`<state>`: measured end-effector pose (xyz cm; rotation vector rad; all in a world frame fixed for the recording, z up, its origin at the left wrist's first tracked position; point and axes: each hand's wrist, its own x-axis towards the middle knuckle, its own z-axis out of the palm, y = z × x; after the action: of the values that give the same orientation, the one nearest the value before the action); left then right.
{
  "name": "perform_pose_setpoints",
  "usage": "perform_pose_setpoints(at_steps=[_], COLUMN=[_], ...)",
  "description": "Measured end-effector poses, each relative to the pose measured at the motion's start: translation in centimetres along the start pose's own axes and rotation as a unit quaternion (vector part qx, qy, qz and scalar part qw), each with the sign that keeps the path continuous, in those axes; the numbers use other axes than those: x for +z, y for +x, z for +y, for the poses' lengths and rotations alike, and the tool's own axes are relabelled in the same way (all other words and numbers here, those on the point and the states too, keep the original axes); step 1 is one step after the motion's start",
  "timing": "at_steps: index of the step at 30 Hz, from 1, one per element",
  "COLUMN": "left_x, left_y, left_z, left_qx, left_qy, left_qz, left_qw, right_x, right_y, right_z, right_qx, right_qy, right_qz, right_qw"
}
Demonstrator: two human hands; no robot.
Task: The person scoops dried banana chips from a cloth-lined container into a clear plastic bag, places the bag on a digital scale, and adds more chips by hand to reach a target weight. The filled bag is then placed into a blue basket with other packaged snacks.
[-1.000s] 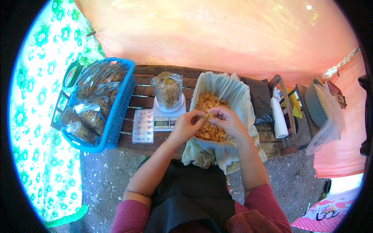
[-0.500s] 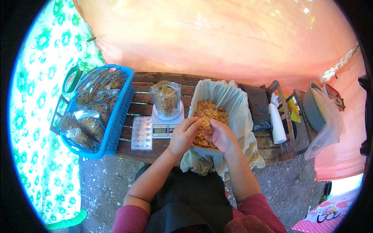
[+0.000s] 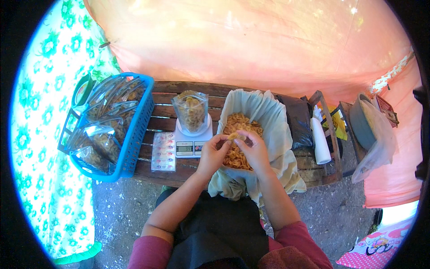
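Above a cloth-lined basket (image 3: 280, 134), my left hand (image 3: 213, 154) and my right hand (image 3: 253, 150) meet, fingertips pinching a golden chip (image 3: 233, 136) between them. Many more thin, yellow-brown chips (image 3: 239, 157) lie loose inside the pale cloth. Left of the basket, a clear stand-up pouch (image 3: 191, 112) filled with chips stands upright on a white kitchen scale (image 3: 184, 155) with a lit display. A flat sheet of printed labels (image 3: 164, 151) lies beside the scale.
A blue plastic basket (image 3: 145, 105) at the left holds several filled clear pouches (image 3: 109, 143). Right of the cloth lie a black plastic bag (image 3: 296, 121) and a white roll (image 3: 320, 143). Farther right stands a grey tub (image 3: 362, 123). All rests on a slatted wooden bench (image 3: 165, 98).
My right hand has turned and risen slightly, its fingers now pinching the chip together with the left. The pouch stays on the scale.
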<state>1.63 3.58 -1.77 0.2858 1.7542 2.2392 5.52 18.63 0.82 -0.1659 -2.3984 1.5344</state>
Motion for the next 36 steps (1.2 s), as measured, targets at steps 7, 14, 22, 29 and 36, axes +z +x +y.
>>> perform_pose_setpoints(at_steps=[7,14,22,29,36], left_x=[-0.8,-0.4,0.2,0.2,0.1], left_y=[0.5,0.0,-0.3,-0.3,-0.3], left_z=[1.0,0.8,0.5,1.2,1.9], left_qx=[-0.019,0.04,0.134,0.085,-0.008], left_qy=[0.103,0.233,0.302,0.296,0.193], left_qz=[-0.026,-0.032,-0.023,-0.032,-0.015], left_qw=[0.994,0.971,0.944,0.951,0.981], right_x=[-1.3,-1.6,-1.1,-0.3,0.0], right_y=[-0.2,-0.4,-0.3,-0.5,0.5], right_z=[-2.3,-2.4,-0.6,0.0,0.6], right_qx=[-0.233,-0.269,-0.268,-0.251,-0.069], right_qy=[-0.261,-0.293,-0.293,-0.274,-0.038], right_qz=[-0.034,-0.061,-0.068,-0.036,0.016], right_qw=[0.936,0.916,0.915,0.928,0.997])
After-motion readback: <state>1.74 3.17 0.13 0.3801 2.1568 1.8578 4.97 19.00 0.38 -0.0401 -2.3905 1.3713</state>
